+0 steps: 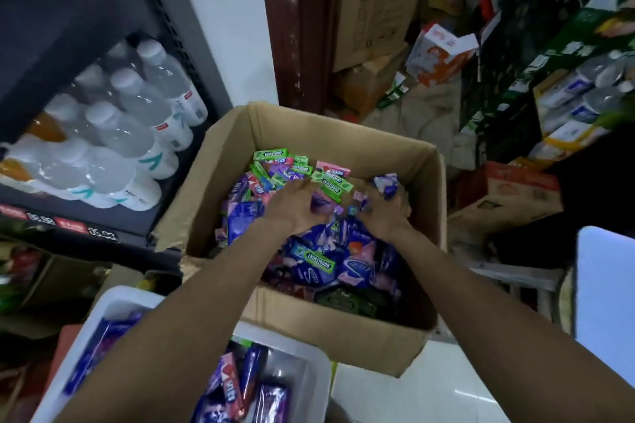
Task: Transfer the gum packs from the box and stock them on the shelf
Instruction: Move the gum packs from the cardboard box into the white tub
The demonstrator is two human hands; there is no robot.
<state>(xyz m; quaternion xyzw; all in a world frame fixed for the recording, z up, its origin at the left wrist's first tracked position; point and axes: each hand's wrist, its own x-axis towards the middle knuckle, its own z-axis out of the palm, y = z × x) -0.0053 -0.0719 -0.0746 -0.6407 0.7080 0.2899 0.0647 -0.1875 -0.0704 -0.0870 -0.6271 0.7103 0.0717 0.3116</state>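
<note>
Cramped little stockroom corner here: cartons stacked by a dark door frame (292, 20), a black shelf unit (103, 3) on the left holding water bottles (137, 106), more goods piled on the right. On the floor sits an open cardboard box (309, 134) heaped with loose gum packs (323, 250), green, blue, purple and pink all mixed together.

Both hands are down in the pile. The left hand (288, 206) has its fingers curled into the packs, and something purple shows at its fingertips, but I honestly can't tell if it's got a real hold or is just raking. The right hand (385, 213) is clearer: fingers bunched around a small handful, with a blue-and-white pack (386, 183) sticking up out of the grip.

Nearer the camera there's a white bin (309, 364) with some packs already in it, partly hidden under the left forearm.

If I were doing this grab, I'd line the packs up flat in the fist before lifting, since a jumbled handful probably sheds a couple on the way out. Smaller, tidy scoops likely beat one big messy one, and sorting by colour now should save fiddling at the shelf.
</note>
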